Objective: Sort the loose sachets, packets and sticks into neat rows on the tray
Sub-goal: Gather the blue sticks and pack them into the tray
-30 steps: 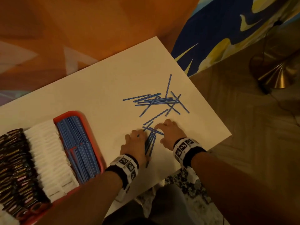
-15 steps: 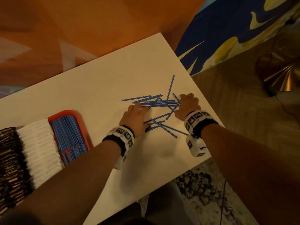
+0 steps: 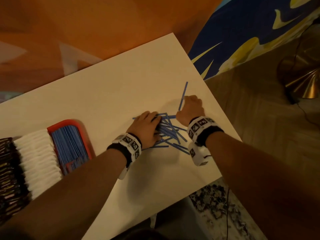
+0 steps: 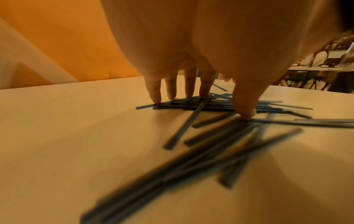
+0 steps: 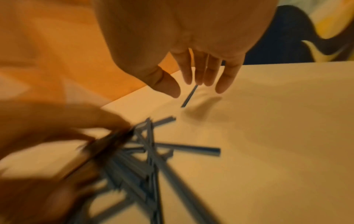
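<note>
On the white tabletop (image 3: 107,94), to the right of the red tray (image 3: 84,134), lay a loose heap of thin blue sticks (image 3: 170,132), crossed over one another at many angles. The left hand (image 3: 147,129) was spread over the heap's left side, palm down; in the left wrist view its fingertips (image 4: 157,97) and thumb pressed straight down on the sticks, fingers extended and slightly splayed rather than closed round anything. So the left grip was apart, flat on the pile, with the sticks directly beneath it and spilling toward the wrist.

The right hand (image 3: 191,108) was at the heap's far right edge. In the right wrist view its fingers (image 5: 222,78) hung straight and relaxed above the tabletop, thumb apart from them, holding nothing. One single stick (image 3: 183,95) lay apart from the heap, pointing away from it, just beside and partly under those fingers; whether they touched it I could not tell. The heap itself sat nearer the right wrist than the fingers did.

On the tray, a row of blue sticks (image 3: 69,144) stood packed together at its right end. To their left ran a row of white sachets (image 3: 37,156), and left of that a row of dark packets (image 3: 8,174), cut off by the frame edge.
</note>
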